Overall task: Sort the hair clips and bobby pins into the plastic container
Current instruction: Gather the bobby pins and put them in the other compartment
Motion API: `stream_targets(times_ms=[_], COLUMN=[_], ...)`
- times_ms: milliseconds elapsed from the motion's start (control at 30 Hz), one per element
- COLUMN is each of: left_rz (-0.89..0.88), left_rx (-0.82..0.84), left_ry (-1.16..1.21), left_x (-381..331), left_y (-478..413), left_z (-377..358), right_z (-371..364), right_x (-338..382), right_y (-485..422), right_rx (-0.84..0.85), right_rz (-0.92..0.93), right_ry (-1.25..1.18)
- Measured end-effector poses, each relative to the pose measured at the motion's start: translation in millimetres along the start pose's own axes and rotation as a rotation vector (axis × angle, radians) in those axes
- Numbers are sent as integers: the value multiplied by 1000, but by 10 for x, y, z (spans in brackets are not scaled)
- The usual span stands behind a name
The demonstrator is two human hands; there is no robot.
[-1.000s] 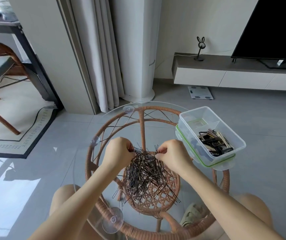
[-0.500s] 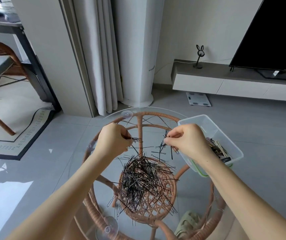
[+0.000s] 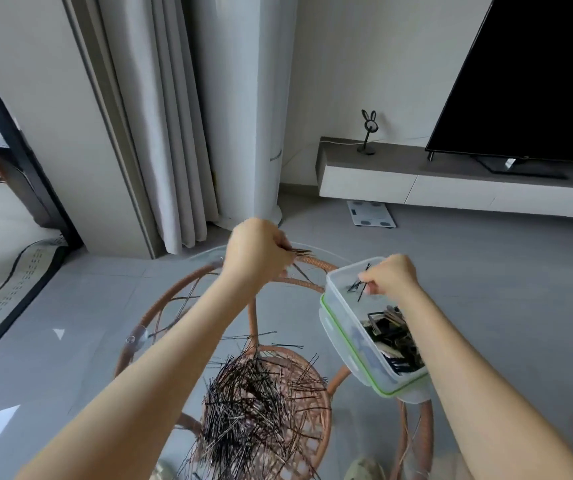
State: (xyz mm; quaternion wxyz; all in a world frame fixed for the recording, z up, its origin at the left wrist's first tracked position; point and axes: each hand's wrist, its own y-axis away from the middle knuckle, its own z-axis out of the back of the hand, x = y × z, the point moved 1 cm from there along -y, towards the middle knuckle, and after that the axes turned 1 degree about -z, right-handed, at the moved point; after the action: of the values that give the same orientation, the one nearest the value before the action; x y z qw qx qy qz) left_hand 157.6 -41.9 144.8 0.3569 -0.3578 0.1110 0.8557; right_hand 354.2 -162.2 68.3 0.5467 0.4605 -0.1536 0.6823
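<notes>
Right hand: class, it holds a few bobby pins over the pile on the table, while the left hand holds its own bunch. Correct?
Not quite. The head view shows the right hand holding its bobby pins over the plastic container, not the pile. The left hand does hold its own bunch.

1. A black TV (image 3: 534,74) stands on a low grey-topped cabinet (image 3: 451,178).
2. A rabbit-eared stand (image 3: 368,131) sits on the cabinet's left end.
3. A scale (image 3: 371,214) lies on the floor below.
4. Grey curtains (image 3: 163,116) hang beside a white column (image 3: 247,109).
5. A patterned rug (image 3: 11,292) lies far left.
</notes>
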Motion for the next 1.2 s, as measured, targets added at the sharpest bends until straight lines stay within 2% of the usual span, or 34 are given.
stream_targets(times_ms=[100,167,333,433,600,667,733,833,900,967,1067,1133,1200], left_rz=[-60,-90,-141,-241,-439,-437,-375,-318,-304,-272,-152,-99,-75], left_rx=[43,98,235,356,616,679,699,543,417,424,637,758,815], left_ry=[-70,-117,-271,-370,-566,-508,-348,-130,-124,-275,-614,-725,-754], left_x=[-246,-379,-539,-574,-542,-535,-552,-503,-317,-27,498,802,1053], left_y=[-354,-533,-783,-803,-832,-822,-764,-605,-444,-212,298,704,1107], left_z=[-392,-677,-1278,-1569,-1664,-1614,-1472,-1067,-789,-555,-309,-255,-280], right_z=[-127,-85,191,270,291,302,340,346,236,85,-172,-313,-467], right_x=[-99,-75,-139,-224,-280,-259,-217,-123,-100,-172,-412,-630,-827], right_y=[-145,-188,-324,-352,-314,-255,-168,152,529,940,1370,1442,1504], right_rx=[108,104,97,53,40,54,-1,-70,83,308,534,550,551], right_rz=[16,22,7,-2,90,151,217,310,375,491,643,644,627], right_ry=[101,168,117,97,106,182,264,247,193,309,707,944,1060])
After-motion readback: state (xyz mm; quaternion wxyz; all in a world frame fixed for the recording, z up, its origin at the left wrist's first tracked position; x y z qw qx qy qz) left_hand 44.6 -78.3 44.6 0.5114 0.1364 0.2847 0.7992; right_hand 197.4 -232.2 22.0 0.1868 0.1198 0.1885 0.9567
